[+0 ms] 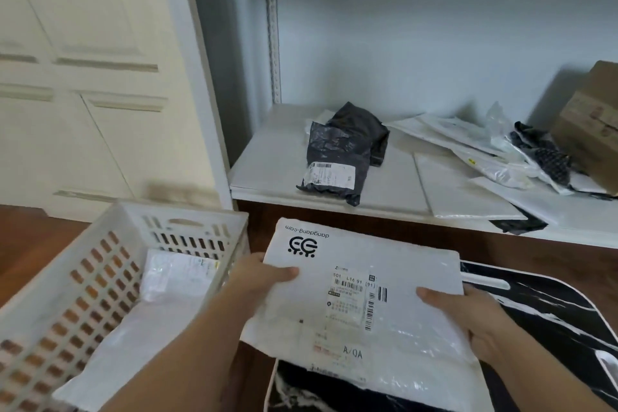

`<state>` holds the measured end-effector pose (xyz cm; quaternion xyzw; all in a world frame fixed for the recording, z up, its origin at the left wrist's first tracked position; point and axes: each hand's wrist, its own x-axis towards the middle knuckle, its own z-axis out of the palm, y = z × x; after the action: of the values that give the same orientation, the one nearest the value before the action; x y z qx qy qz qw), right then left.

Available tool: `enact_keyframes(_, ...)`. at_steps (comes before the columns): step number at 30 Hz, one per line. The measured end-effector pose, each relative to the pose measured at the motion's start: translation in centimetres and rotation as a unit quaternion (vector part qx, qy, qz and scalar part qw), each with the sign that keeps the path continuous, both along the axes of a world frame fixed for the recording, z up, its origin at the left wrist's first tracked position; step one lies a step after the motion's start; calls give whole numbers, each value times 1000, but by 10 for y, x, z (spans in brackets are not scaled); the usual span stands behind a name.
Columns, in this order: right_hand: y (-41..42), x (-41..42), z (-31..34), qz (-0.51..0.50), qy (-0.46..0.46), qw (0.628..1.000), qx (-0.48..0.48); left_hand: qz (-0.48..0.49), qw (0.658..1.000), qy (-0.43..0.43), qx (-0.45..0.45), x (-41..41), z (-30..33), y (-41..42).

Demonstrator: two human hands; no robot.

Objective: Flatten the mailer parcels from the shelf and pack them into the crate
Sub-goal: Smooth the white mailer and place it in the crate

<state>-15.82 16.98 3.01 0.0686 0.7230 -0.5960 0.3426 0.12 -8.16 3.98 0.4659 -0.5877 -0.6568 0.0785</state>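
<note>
Shelf (267,177), white, low, set against pale wall; wood floor below; panelled cupboard doors to the left.

Item 1 – white mailer (361,298), printed logo + shipping label, looks flat. Held level over a black-and-white marbled surface (548,321), just right of the crate. Left hand (261,274) clamped on its left edge, thumb on top; right hand (468,314) clamped on its right edge, thumb on top. Hands well apart, one per side.

Item 2 – crate (110,264), white plastic, slotted walls, on floor at lower left. Holds at least 2 pale parcels: small clear-wrapped one (174,274) near far wall, larger white one (133,328) under/nearer. Plenty of room left.

Item 3 – black mailer (344,150), puffy, not flattened, near shelf front edge, label up.

Item 4 – heap of white, clear + black bags (495,150) toward shelf's right end; count unclear, prob. several.

Item 5 – cardboard box (592,124), far right of shelf, behind the heap.

Progress, est.: early-mid. A few packed, one in hand ready to go in, most still on shelf.

Obstacles: crate's near-right wall sits between mailer and crate floor; mailer must clear it. Nothing else in the path.
</note>
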Motion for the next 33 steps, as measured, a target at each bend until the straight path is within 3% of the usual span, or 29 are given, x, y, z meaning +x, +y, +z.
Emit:
enact_keyframes(4, -61, 17, 39, 38, 70, 996, -51, 29, 998, 17, -62, 38, 38, -46)
enact_keyframes(10, -177, 65, 73, 133, 137, 970, -150, 99, 982, -39, -154, 116, 51, -140)
enact_keyframes(13, -235, 97, 72, 200, 203, 946, -154, 103, 944, -123, -287, 150, 56, -182)
enact_keyframes(16, -292, 132, 59, 295, 254, 912, -127, 16, 889, -206, -410, 177, 49, -213)
enact_keyframes(20, -351, 164, 29, 421, 301, 854, -53, -73, 933, -164, -313, 196, 23, -231)
enact_keyframes(24, -384, 177, 15, 483, 414, 770, 54, -99, 962, -120, -223, 207, -12, -238)
enact_keyframes(26, -399, 181, 3, 458, 491, 734, 104, -54, 982, -61, -169, 211, -35, -243)
enact_keyframes(29, -413, 185, -30, 395, 593, 677, 183, 107, 988, 14, -112, 218, -75, -247)
enact_keyframes(30, -414, 187, -42, 399, 574, 685, 203, 169, 981, 22, -95, 220, -90, -247)
enact_keyframes(33, -409, 197, -77, 441, 425, 758, 224, 328, 941, 84, -10, 219, -124, -245)
